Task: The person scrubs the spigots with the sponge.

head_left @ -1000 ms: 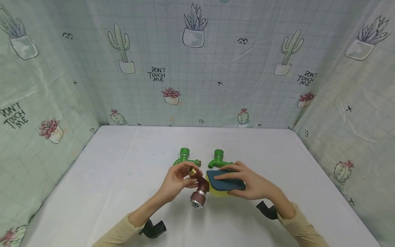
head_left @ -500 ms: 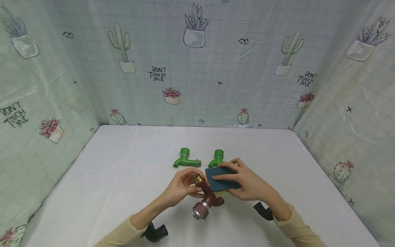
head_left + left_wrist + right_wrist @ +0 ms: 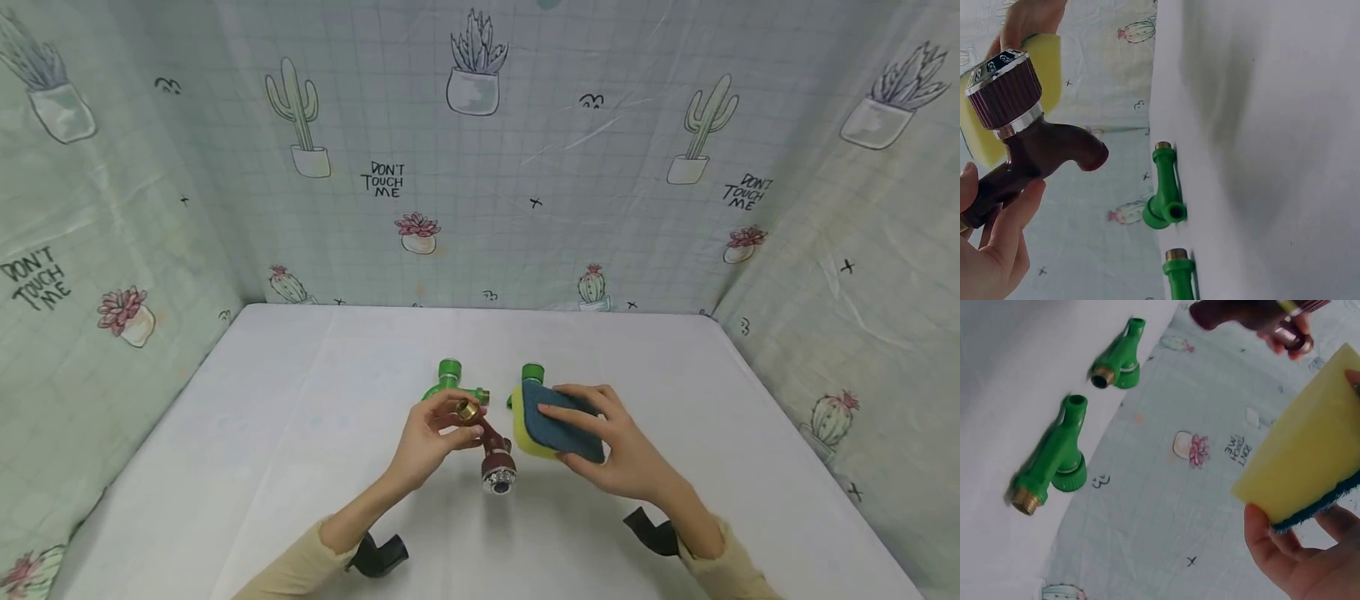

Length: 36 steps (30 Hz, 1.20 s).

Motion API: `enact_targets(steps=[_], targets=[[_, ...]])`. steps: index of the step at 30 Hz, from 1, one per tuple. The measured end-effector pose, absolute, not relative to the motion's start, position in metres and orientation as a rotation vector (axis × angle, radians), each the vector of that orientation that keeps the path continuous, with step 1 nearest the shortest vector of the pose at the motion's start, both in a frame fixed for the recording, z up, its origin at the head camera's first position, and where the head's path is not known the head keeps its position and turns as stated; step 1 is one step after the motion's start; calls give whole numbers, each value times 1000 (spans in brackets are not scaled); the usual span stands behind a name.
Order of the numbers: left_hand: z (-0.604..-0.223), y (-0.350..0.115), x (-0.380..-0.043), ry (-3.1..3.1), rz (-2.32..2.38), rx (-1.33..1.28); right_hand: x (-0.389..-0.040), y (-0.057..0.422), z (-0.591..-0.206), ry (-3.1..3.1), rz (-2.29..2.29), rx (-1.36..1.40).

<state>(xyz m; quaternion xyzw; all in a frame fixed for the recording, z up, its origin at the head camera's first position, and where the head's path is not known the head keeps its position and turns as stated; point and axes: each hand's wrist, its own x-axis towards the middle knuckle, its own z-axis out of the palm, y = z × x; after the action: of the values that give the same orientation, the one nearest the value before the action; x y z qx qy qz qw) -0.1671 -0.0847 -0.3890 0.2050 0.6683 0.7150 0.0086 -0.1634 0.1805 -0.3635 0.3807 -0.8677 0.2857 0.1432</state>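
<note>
My left hand (image 3: 427, 437) pinches a brown tap (image 3: 1038, 150) near its brass threaded end, holding it up over the table. The tap's ribbed knob with a silver cap points down toward me in the head view. My right hand (image 3: 615, 442) grips a sponge (image 3: 1310, 437) by its edges, yellow on one side and dark blue scouring pad on the other. Its yellow side faces the tap, a small gap apart in the head view. Behind the hands lie two green taps, the left one (image 3: 448, 375) partly covered by my left fingers, the right one (image 3: 533, 372) mostly hidden behind the sponge.
The white table (image 3: 322, 400) carries all of this. Patterned cloth (image 3: 495, 167) with cactus prints walls it in at the back and both sides. A black curved piece (image 3: 381, 557) shows by the left wrist, and another black piece (image 3: 651, 533) by the right.
The sponge has tilted and drawn away from the tap, up and to the right. My left hand has turned the brown tap and shifted it slightly left and up.
</note>
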Motion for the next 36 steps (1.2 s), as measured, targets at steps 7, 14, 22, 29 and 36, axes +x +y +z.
enact_targets(steps=[7, 14, 22, 29, 36], targets=[[-388, -82, -171, 2543, 2160, 776, -155, 172, -369, -2565, 879, 1238], [-369, -74, -163, 2801, 2029, 1107, -153, 160, -370, -2547, 696, 1229], [-384, -73, -169, 2990, 1915, 1100, -152, 149, -371, -2392, 369, 1226], [-383, -75, -169, 3065, 1828, 842, -150, 145, -371, -2360, 263, 1176], [-385, -76, -173, 3055, 1877, 663, -145, 139, -372, -2281, 137, 1125]])
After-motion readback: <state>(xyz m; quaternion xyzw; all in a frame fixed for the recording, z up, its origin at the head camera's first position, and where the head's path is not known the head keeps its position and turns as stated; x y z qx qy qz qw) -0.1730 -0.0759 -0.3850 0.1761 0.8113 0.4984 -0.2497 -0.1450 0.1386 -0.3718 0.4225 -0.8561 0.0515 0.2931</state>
